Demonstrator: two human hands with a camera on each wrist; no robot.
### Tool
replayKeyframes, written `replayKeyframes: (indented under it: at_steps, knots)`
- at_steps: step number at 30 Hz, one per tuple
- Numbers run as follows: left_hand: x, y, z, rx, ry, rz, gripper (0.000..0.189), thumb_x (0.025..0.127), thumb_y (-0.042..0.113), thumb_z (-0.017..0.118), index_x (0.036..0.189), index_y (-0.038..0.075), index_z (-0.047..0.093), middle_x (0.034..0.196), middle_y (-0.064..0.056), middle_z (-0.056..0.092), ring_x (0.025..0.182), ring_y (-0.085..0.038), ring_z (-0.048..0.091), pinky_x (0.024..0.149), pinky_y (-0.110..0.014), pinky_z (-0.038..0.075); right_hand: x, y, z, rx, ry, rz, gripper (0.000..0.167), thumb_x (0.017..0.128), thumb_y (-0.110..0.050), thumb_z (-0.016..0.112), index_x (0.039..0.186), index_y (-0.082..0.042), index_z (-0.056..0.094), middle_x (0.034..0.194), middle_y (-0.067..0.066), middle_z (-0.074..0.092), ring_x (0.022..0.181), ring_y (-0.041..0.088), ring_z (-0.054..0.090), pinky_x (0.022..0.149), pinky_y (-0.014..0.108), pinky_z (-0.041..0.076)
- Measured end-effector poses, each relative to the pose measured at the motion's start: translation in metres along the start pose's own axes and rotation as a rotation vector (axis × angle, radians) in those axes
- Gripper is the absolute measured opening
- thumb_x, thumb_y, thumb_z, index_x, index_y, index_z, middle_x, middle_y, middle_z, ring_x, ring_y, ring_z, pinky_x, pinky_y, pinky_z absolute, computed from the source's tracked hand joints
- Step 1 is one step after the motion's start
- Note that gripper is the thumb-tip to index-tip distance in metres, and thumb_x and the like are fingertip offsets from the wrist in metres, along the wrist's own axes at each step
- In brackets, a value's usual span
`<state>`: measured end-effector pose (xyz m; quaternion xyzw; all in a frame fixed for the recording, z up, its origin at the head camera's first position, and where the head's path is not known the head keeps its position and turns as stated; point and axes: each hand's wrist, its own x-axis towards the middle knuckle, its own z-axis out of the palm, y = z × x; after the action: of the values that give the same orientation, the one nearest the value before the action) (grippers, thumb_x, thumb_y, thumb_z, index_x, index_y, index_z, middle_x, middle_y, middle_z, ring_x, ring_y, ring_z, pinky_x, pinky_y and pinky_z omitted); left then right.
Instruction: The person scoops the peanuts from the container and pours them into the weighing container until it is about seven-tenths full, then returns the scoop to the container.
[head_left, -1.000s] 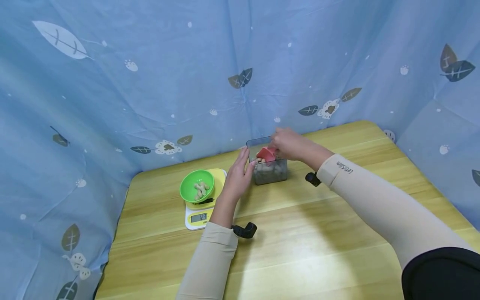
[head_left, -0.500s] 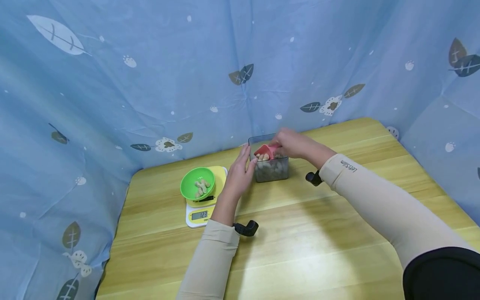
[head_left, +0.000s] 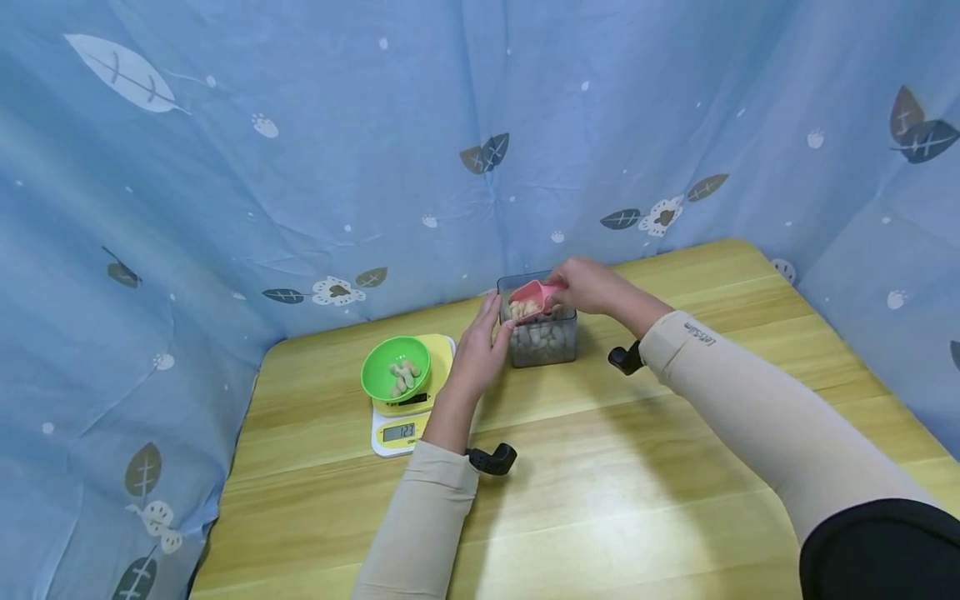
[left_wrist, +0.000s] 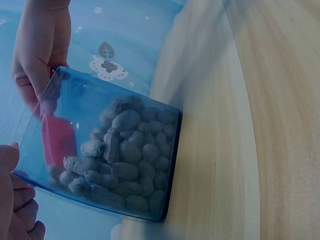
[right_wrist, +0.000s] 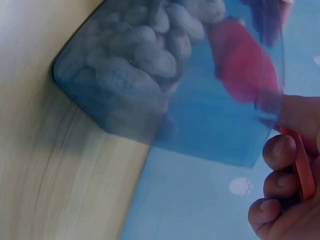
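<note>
Pink in the head view, a scoop point(head_left: 534, 293) bearing peanuts point(head_left: 522, 309) sits inside the see-through box point(head_left: 538, 360); the left hand point(head_left: 480, 346) lies straight-fingered along the box's left side. Left wrist: peanuts heap in the box. Right wrist: the right hand point(right_wrist: 282, 185) grips the scoop.

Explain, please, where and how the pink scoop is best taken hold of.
The pink scoop is probably best held by its slim handle, with fingers curled around it, coming from the person's right: the handle points that way, while the open end, carrying peanuts, faces left.
</note>
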<state>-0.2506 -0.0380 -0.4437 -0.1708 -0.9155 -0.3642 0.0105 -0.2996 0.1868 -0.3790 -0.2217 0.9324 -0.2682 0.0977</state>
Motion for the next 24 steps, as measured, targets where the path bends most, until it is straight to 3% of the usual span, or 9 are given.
replayKeyframes:
  at_steps: [8, 12, 16, 24]
  knots:
    - [-0.001, 0.000, 0.000, -0.007, -0.011, -0.014, 0.060, 0.106, 0.044, 0.035, 0.158, 0.017, 0.021, 0.166, 0.003, 0.014, 0.151, -0.016, 0.016, 0.123, -0.039, 0.021, -0.010, 0.016, -0.006, 0.118, 0.054, 0.022, 0.033, 0.094, -0.019, 0.066, 0.123, -0.003, 0.069, 0.123, 0.017, 0.068, 0.106, 0.029, 0.064, 0.094, 0.048, 0.051]
    - [-0.001, 0.000, 0.000, -0.013, -0.007, -0.015, 0.059, 0.107, 0.040, 0.036, 0.158, 0.014, 0.023, 0.166, 0.002, 0.015, 0.151, -0.018, 0.017, 0.123, -0.040, 0.021, -0.017, 0.021, -0.008, 0.167, 0.074, 0.038, 0.034, 0.094, -0.020, 0.067, 0.123, -0.003, 0.069, 0.122, 0.017, 0.069, 0.105, 0.031, 0.064, 0.090, 0.048, 0.051]
    - [-0.001, 0.001, -0.001, -0.018, 0.002, -0.010, 0.058, 0.107, 0.037, 0.038, 0.157, 0.012, 0.025, 0.165, -0.001, 0.017, 0.151, -0.020, 0.019, 0.122, -0.044, 0.024, -0.023, 0.024, -0.010, 0.213, 0.085, 0.067, 0.037, 0.095, -0.023, 0.067, 0.127, -0.004, 0.067, 0.125, 0.017, 0.067, 0.113, 0.033, 0.062, 0.095, 0.050, 0.051]
    - [-0.003, 0.005, -0.005, -0.028, 0.008, -0.028, 0.058, 0.107, 0.041, 0.035, 0.158, 0.017, 0.023, 0.165, 0.001, 0.018, 0.151, -0.020, 0.020, 0.122, -0.043, 0.023, -0.030, 0.028, -0.011, 0.282, 0.092, 0.101, 0.039, 0.096, -0.027, 0.065, 0.129, -0.007, 0.066, 0.126, 0.015, 0.067, 0.117, 0.031, 0.061, 0.096, 0.050, 0.051]
